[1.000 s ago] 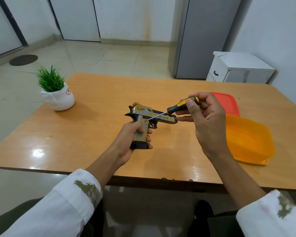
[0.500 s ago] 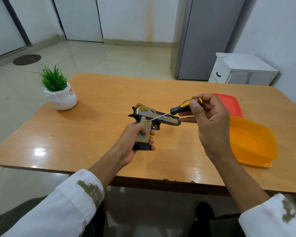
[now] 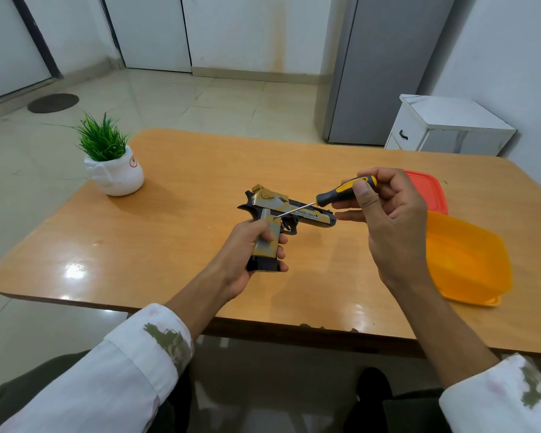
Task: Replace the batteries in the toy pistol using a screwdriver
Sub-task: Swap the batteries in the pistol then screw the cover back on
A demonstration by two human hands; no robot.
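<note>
Fingers [image 3: 364,195] of my right hand [image 3: 394,232] pinch screwdriver [image 3: 336,198], tip on grip screw [image 3: 274,219]; left hand [image 3: 247,250] holds toy pistol [image 3: 283,210]; batteries likely unreplaced.

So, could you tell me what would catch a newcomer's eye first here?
The gold-and-black toy pistol, held by its grip in the left hand above the wooden table, draws the eye first. The right hand holds a yellow-and-black screwdriver with its tip at the top of that grip. A bright orange container sits near the table's right edge.
</note>
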